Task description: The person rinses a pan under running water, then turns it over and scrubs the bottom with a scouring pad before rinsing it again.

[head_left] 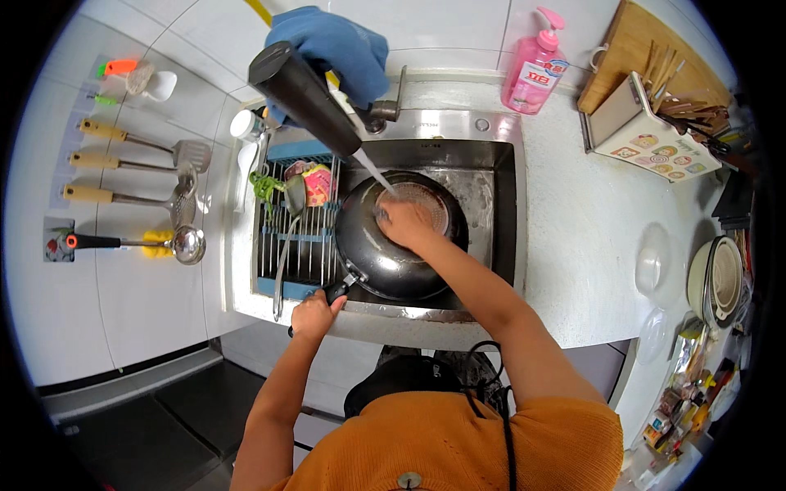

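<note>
A dark wok (393, 262) lies bottom up in the steel sink (509, 221), its round ridged base facing me. My left hand (314, 316) is closed around the wok's black handle at the sink's front left. On the base, my right hand (406, 222) presses down with its fingers curled; a small greyish bit shows at the fingertips, too hidden to name. From the black faucet (304, 96), a stream of water (375, 170) falls onto the base just beyond my right hand.
Left of the wok, a blue-ended drying rack (286, 286) holds a ladle (286, 262), a pink packet and green leaves. Behind stand a blue cloth (352, 49) and a pink pump bottle (534, 69). A chopstick holder (647, 131) is at right; utensils hang on the left wall.
</note>
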A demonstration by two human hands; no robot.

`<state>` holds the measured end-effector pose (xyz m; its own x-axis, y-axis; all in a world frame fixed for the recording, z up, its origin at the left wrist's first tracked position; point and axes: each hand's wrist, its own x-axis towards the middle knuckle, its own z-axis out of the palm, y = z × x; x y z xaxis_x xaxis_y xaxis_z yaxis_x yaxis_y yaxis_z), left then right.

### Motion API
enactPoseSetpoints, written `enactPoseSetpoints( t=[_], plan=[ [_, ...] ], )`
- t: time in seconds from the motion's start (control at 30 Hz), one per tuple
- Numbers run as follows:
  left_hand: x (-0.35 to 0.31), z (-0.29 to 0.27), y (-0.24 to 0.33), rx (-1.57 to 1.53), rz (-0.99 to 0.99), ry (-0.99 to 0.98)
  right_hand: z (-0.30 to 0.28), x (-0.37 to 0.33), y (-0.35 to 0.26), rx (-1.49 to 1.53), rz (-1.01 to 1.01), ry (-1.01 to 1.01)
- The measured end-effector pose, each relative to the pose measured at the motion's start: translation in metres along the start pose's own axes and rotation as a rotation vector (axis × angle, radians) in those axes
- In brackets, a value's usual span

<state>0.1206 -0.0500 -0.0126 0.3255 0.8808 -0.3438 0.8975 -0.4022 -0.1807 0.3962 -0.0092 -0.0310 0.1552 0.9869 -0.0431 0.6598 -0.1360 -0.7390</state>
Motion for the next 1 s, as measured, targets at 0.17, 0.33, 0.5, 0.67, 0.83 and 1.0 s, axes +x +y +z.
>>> enactPoseSetpoints(
  t=[0.17,0.33,0.5,0.67,0.83,1.0],
  plan=[
    [-0.002,0.003,-0.005,-0.007,-0.004,-0.018,-0.008,-0.063,0.017,-0.006,-0.118,-0.079],
    [-0.003,0.005,-0.004,-0.003,-0.006,-0.01,-0.006,-0.026,0.009,-0.015,-0.037,-0.193],
    [-0.003,0.001,-0.001,0.011,0.012,0.034,0.004,0.035,0.014,-0.048,0.009,-0.167],
    [-0.005,0.001,-0.002,-0.003,-0.001,0.012,0.0,0.011,0.016,-0.058,-0.212,-0.275],
    [-0.004,-0.001,0.0,0.016,-0.005,0.02,0.002,0.011,0.019,-0.041,-0.284,-0.241],
    [-0.004,0.008,-0.003,0.023,0.007,0.048,0.003,0.049,0.014,-0.186,-0.179,-0.201]
  ],
)
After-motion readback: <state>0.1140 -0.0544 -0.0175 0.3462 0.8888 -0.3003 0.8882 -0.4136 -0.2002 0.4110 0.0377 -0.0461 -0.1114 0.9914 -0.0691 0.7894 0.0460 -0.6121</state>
